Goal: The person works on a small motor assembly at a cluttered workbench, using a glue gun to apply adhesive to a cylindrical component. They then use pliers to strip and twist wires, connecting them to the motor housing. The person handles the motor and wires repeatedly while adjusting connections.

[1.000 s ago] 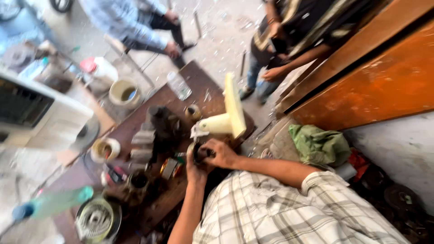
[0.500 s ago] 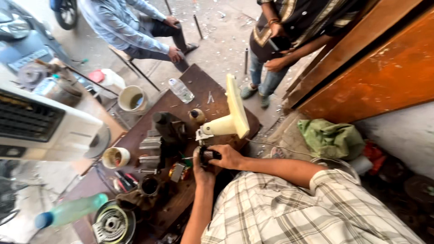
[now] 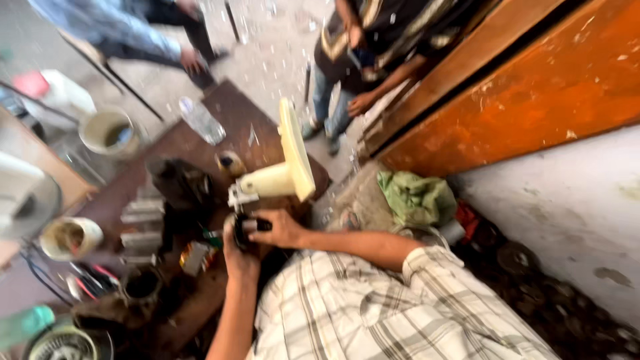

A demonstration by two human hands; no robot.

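Cream plastic housing (image 3: 288, 167) stands as before; both hands, left hand (image 3: 239, 257) and right hand (image 3: 283, 229), keep their fingers clenched around the small dark part (image 3: 244, 228), scarcely moved above the desk (image 3: 227, 120).

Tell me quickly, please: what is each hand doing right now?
Left hand: closed on the small dark part.
Right hand: grips the same dark part, below the cream plastic piece.

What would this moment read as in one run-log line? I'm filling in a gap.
left hand: grips small dark part | right hand: on same part | cream plastic housing: just above | brown workbench: cluttered
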